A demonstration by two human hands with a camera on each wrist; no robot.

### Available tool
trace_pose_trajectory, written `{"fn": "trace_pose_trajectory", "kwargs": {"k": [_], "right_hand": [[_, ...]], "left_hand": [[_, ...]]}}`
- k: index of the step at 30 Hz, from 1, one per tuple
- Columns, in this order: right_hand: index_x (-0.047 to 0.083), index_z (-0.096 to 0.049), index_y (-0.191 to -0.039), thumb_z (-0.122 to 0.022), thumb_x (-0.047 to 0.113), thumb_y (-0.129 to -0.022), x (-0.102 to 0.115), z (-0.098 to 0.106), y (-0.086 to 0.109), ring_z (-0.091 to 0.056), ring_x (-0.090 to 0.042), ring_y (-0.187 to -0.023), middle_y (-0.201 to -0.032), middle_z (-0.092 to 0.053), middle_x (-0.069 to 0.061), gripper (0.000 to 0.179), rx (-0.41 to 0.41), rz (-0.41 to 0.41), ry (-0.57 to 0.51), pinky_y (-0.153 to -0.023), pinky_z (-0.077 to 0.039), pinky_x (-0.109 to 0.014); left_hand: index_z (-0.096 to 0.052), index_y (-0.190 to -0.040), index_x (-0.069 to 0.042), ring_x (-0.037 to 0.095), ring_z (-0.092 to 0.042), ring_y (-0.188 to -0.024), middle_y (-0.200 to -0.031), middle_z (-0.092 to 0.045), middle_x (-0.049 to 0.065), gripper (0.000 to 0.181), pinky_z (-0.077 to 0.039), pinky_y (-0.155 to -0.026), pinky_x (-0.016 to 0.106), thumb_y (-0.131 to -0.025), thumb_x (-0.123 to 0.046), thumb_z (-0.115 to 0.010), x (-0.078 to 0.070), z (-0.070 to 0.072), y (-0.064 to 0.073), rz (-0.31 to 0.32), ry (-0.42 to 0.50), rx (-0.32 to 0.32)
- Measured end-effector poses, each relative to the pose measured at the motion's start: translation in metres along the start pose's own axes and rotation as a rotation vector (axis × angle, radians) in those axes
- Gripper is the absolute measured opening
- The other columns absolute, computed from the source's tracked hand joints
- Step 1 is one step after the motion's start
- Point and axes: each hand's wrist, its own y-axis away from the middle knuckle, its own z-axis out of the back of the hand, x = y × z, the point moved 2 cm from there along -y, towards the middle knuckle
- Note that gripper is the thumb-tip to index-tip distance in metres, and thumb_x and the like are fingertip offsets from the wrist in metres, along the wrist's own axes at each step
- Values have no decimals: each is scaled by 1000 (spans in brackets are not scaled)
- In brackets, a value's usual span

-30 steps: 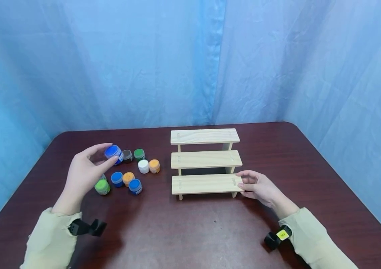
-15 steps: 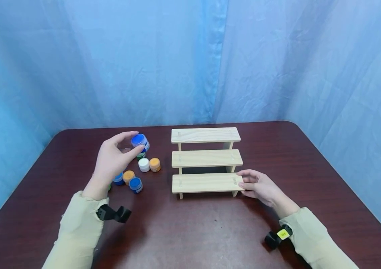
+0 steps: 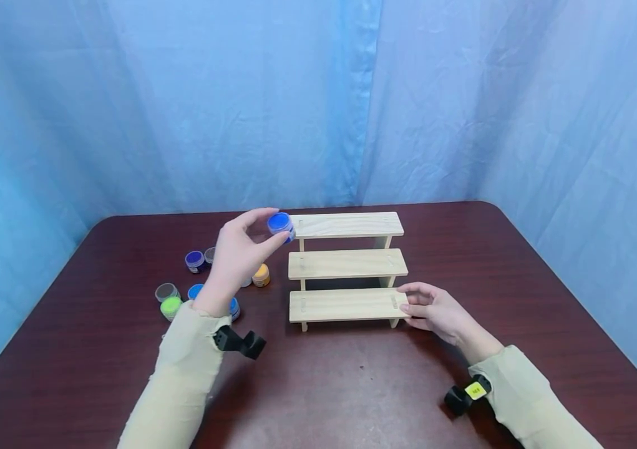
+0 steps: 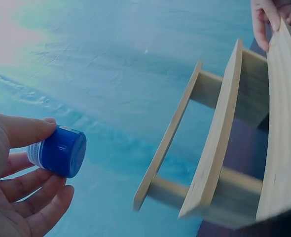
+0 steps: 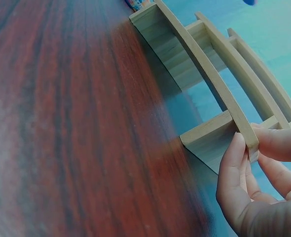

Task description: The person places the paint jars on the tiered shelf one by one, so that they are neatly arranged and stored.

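Between the thumb and fingers of my left hand [image 3: 239, 255] is a small blue paint jar [image 3: 281, 224], held in the air by the left end of the top shelf. The left wrist view shows the jar [image 4: 64, 150] tipped on its side relative to that camera. A three-step wooden display stand [image 3: 347, 265] stands on the table. My right hand [image 3: 442, 313] pinches the right end of its lowest step; in the right wrist view, thumb and fingers of the hand [image 5: 264, 173] clasp the board's end.
Left of the stand sit several more paint jars, among them a light green jar [image 3: 171, 307], a dark blue jar [image 3: 194, 260] and an orange jar [image 3: 261, 275]. My left forearm hides some. A blue curtain [image 3: 228, 106] hangs behind the dark red-brown table [image 3: 352, 399].
My left hand has carried the blue paint jar rightward and slightly up, from over the jar group to the stand's top left end. My right hand stays on the lowest step.
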Motion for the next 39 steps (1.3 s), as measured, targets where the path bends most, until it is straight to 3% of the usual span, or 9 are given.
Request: {"fn": "trace_pose_trajectory", "kwargs": {"k": [10,15,25,39], "right_hand": [[8,-54,-118,-57,-3,-90,-1,0,0,-61,-7,-78,-90,-59,2,30,12,-5,-30,-69,-56,-23],[9,-54,-117,-57,-3,-89,0,0,1,-61,-8,-78,-90,-60,2,30,10,-1,-32,-68,-56,-23],[12,-56,-114,-58,-4,-89,-2,2,3,-61,-7,-78,-90,-60,3,30,13,4,-44,-68,-56,-23],[11,-55,-115,-57,-3,-90,-5,1,2,-62,-7,-77,-90,-61,3,29,23,4,-55,-67,-56,-23]], "left_hand": [[-63,-120,-5,21,-62,-102,-114,-65,10,42,-56,-84,32,-82,-18,-75,-14,-43,-24,-60,73,-8],[-64,-118,-6,18,-62,-103,-115,-65,8,40,-56,-82,26,-81,-18,-75,-20,-68,-33,-95,96,25],[-63,-122,-8,16,-62,-106,-119,-64,7,43,-54,-83,20,-82,-21,-74,-31,-112,-47,-107,60,98],[-63,-120,-5,16,-62,-99,-111,-66,7,41,-52,-80,18,-83,-20,-74,-27,-141,-56,-119,-26,166]]}}
